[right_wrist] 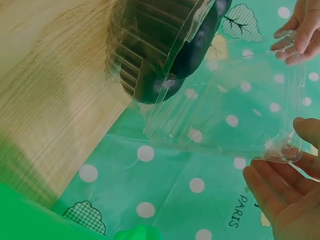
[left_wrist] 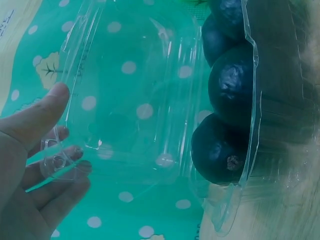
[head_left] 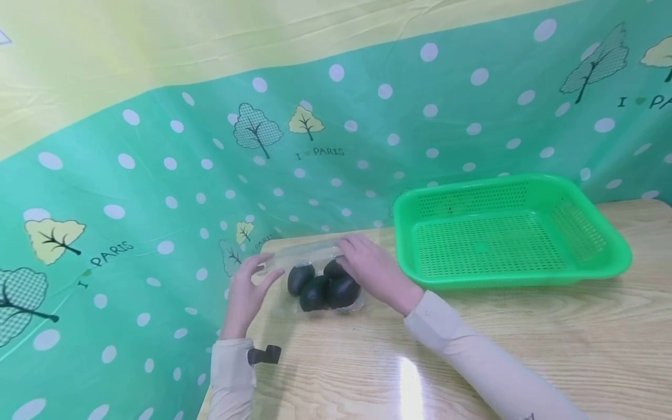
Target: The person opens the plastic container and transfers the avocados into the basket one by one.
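a clear plastic clamshell box (head_left: 325,280) sits on the wooden bench (head_left: 472,350) at its left end, just beside the green basket (head_left: 509,233), with four dark avocados (head_left: 322,286) in the tray. its lid (left_wrist: 130,100) is swung open toward the dotted backdrop, long axis running left to right. the left hand (head_left: 247,294) pinches one lid corner; the right hand (head_left: 370,268) pinches the other.
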The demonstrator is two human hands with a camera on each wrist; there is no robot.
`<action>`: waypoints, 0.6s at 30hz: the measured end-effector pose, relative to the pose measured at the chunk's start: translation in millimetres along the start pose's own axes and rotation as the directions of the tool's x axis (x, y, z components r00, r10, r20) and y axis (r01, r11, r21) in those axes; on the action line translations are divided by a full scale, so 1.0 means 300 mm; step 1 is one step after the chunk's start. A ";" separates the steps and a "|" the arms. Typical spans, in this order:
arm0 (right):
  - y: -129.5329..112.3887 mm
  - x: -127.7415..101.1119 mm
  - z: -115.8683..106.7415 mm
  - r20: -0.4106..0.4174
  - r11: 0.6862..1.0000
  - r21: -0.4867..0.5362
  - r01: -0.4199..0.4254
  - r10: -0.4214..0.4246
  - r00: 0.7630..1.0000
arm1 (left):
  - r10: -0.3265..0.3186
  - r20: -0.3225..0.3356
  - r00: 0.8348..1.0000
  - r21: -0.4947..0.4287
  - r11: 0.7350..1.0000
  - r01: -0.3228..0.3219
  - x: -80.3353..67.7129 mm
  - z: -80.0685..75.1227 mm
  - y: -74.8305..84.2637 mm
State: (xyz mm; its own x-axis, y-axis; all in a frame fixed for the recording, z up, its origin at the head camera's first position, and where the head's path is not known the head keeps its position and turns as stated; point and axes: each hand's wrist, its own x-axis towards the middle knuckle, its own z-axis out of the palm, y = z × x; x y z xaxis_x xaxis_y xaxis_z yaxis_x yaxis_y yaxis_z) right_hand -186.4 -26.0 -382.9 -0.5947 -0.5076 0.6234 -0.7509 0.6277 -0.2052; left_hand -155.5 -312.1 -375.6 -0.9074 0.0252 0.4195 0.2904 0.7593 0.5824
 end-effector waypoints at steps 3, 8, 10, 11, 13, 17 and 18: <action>0.006 0.002 -0.001 0.018 1.000 0.012 -0.018 0.018 1.000 | 0.008 -0.011 1.000 -0.014 1.000 -0.008 0.004 0.001 -0.002; 0.014 0.010 -0.010 0.054 0.997 0.048 -0.054 0.052 0.997 | -0.039 -0.023 0.999 -0.066 0.997 0.037 0.009 -0.004 0.001; 0.018 0.013 -0.016 0.059 0.995 0.068 -0.069 0.065 0.996 | -0.072 -0.026 0.997 -0.089 0.994 0.070 0.011 -0.005 0.001; 0.020 0.015 -0.019 0.060 0.994 0.075 -0.077 0.073 0.996 | -0.089 -0.026 0.996 -0.098 0.991 0.086 0.012 -0.006 0.001; 0.024 0.019 -0.022 0.054 0.992 0.089 -0.094 0.090 0.994 | -0.106 -0.026 0.994 -0.112 0.988 0.103 0.018 -0.006 -0.004; 0.030 0.026 -0.026 0.041 0.989 0.103 -0.110 0.106 0.993 | -0.112 -0.036 0.993 -0.149 0.983 0.106 0.033 -0.005 -0.010; 0.031 0.028 -0.027 0.040 0.987 0.108 -0.115 0.112 0.993 | -0.112 -0.042 0.993 -0.161 0.981 0.103 0.037 -0.005 -0.011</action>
State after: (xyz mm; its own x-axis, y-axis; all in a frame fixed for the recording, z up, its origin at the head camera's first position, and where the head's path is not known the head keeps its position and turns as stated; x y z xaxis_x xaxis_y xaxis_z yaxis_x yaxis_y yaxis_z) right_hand -196.0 -19.6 -373.5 -0.6857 -0.4576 0.5660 -0.7039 0.6148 -0.3558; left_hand -166.0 -315.3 -371.9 -0.9206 -0.0868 0.3807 0.2402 0.6428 0.7274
